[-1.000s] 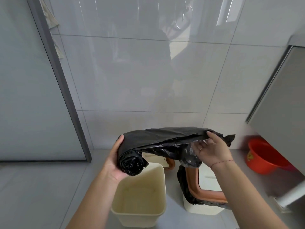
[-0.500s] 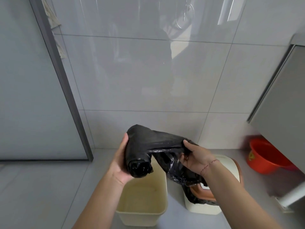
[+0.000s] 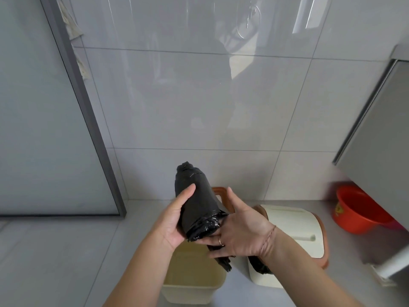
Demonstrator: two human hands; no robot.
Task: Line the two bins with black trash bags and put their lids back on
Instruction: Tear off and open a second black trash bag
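A roll of black trash bags [image 3: 195,200] is held upright above the bins. My left hand [image 3: 177,218] wraps its left side. My right hand [image 3: 241,229] closes on the loose bag end hanging under the roll. Below them stands an open cream bin [image 3: 192,282] with no bag and no lid. To its right is a second cream bin [image 3: 265,278] with a black bag edge showing and its cream lid with brown rim [image 3: 294,229] on top. Another brown-rimmed lid [image 3: 221,192] peeks out behind the roll.
A red plastic basin [image 3: 358,209] sits on the floor at the right under a grey cabinet [image 3: 380,151]. A white tiled wall is straight ahead, and a grey-framed glass door [image 3: 55,129] stands at the left. Grey floor tiles spread to the left.
The pulled-out bag has been gathered back against the roll, and the roll has turned from lying sideways to pointing up. Both hands have come close together. The right bin's lid now shows.
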